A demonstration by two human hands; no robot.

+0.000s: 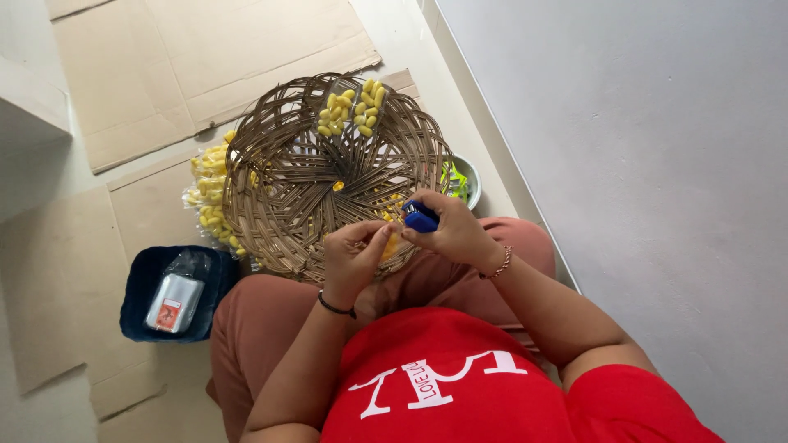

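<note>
A round woven rattan tray [271,176] rests on my lap. My right hand [455,234] grips a small blue stapler [420,218] over the tray's near edge. My left hand [353,258] is closed around a small clear packet of yellow pieces [391,246], held right up against the stapler. Two small packets of yellow pieces [351,107] lie at the tray's far rim, and a single yellow piece [338,186] sits near its centre.
A pile of filled yellow packets [209,193] lies on the floor left of the tray. A dark blue tray [135,291] holding a plastic-wrapped box sits by my left knee. A green bowl [469,176] peeks out behind the tray. Flattened cardboard [205,49] covers the floor; a grey wall [640,164] stands to the right.
</note>
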